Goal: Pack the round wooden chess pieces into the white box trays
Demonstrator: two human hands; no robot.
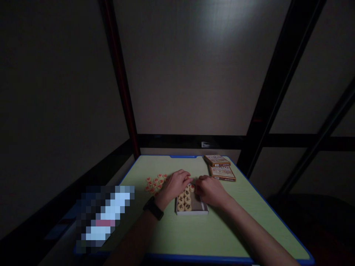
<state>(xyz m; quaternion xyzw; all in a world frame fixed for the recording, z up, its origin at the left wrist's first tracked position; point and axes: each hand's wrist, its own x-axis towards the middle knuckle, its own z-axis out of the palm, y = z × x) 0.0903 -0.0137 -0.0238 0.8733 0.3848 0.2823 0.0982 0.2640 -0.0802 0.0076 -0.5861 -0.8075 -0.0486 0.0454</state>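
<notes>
In the middle of a pale green tabletop with blue edging (pixel 166 236), a shallow, open, white-walled tray (pixel 192 212). Towards its far end, one round cream disc with a red character (pixel 192 188), just left of the bare right hand (pixel 210 189) and nearer to its fingertips than to those of the bare left hand (pixel 177 181). Flat and round, so without a long axis. Right fingers bunched narrow above the tray's right side; impossible to tell whether empty or pinching something. Left fingers arched over the tray's far left corner, grip hidden from view; likewise impossible to tell. Along the tray's left side, cream discs with black characters (pixel 187 199), face up in two columns running away from the viewer; bare brown floor to their right. Beyond the tray to the left, loose cream discs with red characters (pixel 155 183), partly behind the left hand. Beyond it to the right, two flat brown-edged boxes with printed cream tops (pixel 222 173).
</notes>
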